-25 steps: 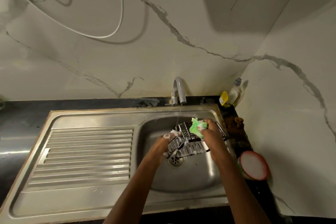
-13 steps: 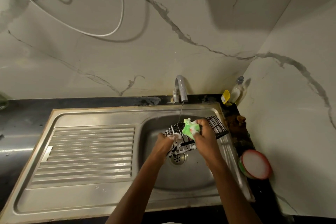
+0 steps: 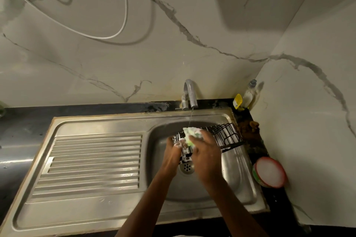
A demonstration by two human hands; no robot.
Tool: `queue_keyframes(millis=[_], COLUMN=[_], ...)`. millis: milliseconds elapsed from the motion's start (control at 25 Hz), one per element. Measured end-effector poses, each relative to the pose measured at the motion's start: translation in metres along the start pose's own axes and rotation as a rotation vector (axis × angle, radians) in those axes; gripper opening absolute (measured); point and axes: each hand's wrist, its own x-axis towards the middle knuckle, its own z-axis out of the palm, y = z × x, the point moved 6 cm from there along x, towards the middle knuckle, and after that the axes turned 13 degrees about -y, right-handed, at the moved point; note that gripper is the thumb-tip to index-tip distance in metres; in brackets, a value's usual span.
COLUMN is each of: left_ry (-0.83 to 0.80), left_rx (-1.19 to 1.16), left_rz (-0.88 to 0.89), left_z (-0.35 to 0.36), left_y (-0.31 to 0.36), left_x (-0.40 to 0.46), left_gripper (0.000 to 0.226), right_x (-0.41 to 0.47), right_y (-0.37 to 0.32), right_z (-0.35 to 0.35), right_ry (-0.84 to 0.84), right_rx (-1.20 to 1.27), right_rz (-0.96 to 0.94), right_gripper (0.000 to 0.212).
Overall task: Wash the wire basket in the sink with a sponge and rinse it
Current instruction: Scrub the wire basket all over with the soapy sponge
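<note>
A black wire basket (image 3: 225, 135) is held tilted over the steel sink bowl (image 3: 237, 169), its right end near the bowl's right rim. My left hand (image 3: 172, 153) grips the basket's soapy left end. My right hand (image 3: 206, 152) grips a green, foamy sponge (image 3: 191, 133) and presses it on the basket's left part. A thin stream of water runs from the tap (image 3: 190, 92) down onto the sponge. The drain (image 3: 186, 167) shows between my wrists.
The ribbed drainboard (image 3: 92, 161) lies left of the bowl. A dish-soap bottle (image 3: 249, 94) and a yellow item (image 3: 237, 101) stand in the back right corner. A red-rimmed round tub (image 3: 269, 172) sits on the dark counter right of the sink. Cables hang on the marble wall.
The sponge in my right hand has slid leftward along the basket, baring more of its right end. The basket's right end has swung toward the bowl's right rim.
</note>
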Motion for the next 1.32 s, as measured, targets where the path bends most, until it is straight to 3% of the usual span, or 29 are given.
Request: queue_keyframes(millis=[120,240,360,440,600,640,800,840,960,1040,1160,1240,1320], left_ry=[-0.008,0.013,0.015,0.004,0.013,0.019,0.039,0.038,0.049,0.068,0.075,0.075,0.076], left_rx=[-0.013,-0.008,0.028,0.012,-0.018,-0.011,-0.027,-0.037,-0.035,-0.022,-0.054,-0.050,-0.059], left_rz=[-0.051,-0.047,-0.005,0.011,-0.014,-0.009,-0.002,-0.014,-0.030,-0.034,-0.043,-0.055,-0.068], left_z=[-0.005,-0.003,0.001,0.001,-0.003,-0.003,0.000,-0.001,-0.007,-0.008,-0.008,-0.008,-0.012], left_y=[-0.002,0.001,0.003,0.004,0.002,0.002,0.007,0.008,0.006,0.006,0.005,0.006,0.005], left_x=[0.002,0.002,0.000,-0.002,-0.004,-0.002,0.002,0.001,-0.002,0.000,0.002,-0.001,-0.003], left_gripper=[0.042,0.029,0.036,0.047,0.038,0.040,0.045,0.039,0.029,0.029,0.033,0.038,0.037], right_x=[0.008,0.001,-0.017,-0.019,-0.021,-0.023,-0.040,-0.038,-0.029,-0.031,-0.044,-0.034,-0.019], right_y=[0.051,0.042,-0.010,0.003,0.063,0.051,-0.010,0.004,0.059,0.037,-0.016,0.001,0.041], right_z=[-0.026,-0.026,-0.003,-0.006,-0.028,-0.026,-0.008,-0.013,-0.031,-0.025,-0.004,-0.016,-0.036], right_ry=[0.116,0.178,0.066,0.067,0.228,0.240,0.093,0.113,0.231,0.224,0.015,0.049,0.150], right_rx=[0.022,0.095,0.124,0.083,0.068,0.071,0.035,0.025,0.074,0.089,0.086,0.057,0.040], right_rz=[0.132,0.208,-0.059,-0.114,0.219,0.200,-0.207,-0.175,0.147,0.097,-0.164,-0.113,0.099], right_gripper=[0.035,0.035,0.038,0.035,0.033,0.033,0.027,0.028,0.030,0.024,0.024,0.017,0.019])
